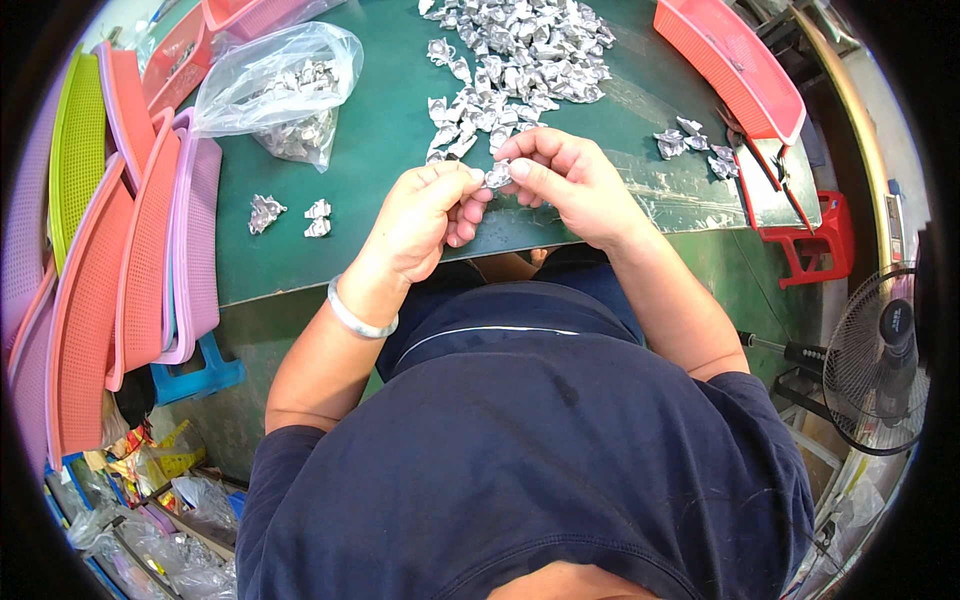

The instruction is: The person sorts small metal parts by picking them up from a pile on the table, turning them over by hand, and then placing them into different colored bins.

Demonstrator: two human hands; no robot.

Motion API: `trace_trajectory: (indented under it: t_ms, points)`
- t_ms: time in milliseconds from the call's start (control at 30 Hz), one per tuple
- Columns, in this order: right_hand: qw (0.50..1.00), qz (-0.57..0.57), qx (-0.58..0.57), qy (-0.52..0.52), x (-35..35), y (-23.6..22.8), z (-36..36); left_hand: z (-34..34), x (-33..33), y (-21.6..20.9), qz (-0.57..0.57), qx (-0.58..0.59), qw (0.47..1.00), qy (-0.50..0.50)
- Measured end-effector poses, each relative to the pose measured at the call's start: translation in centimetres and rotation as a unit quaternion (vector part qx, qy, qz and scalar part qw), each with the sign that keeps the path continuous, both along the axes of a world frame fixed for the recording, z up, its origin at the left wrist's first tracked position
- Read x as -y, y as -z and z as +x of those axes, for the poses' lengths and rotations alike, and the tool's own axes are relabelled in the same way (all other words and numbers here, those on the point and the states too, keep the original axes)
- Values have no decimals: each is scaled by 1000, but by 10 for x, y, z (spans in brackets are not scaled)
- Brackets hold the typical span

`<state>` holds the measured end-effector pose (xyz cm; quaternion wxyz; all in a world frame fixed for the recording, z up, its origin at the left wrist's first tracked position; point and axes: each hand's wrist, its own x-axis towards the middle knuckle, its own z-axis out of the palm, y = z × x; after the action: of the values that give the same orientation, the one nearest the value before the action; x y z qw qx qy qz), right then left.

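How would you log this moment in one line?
left hand: pinching silvery part | right hand: pinching same part | parts pile: beyond hands, on green table

A small silver-grey metal piece (498, 175) is held between the fingertips of the left hand (430, 205) and the right hand (575, 185). It is pinched from both sides, with its ends partly covered by the thumbs and fingers. An irregular, lumpy outline and a bright, shiny finish are shown by the exposed middle. The piece is held above the green surface (390, 120), toward its near edge; its finer shape is too small to be made out.
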<state>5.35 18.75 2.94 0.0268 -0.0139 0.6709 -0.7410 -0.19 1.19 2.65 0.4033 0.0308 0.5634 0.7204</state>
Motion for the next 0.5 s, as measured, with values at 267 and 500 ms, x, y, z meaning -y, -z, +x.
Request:
trace_trajectory:
  t_ms: [267,500]
  points:
    - [999,-15,-33,-17,-6,5,4,5,-1,-1,20,14,999,24]
    - [998,-28,-47,-8,-5,3,5,5,1,3,53,29,997,44]
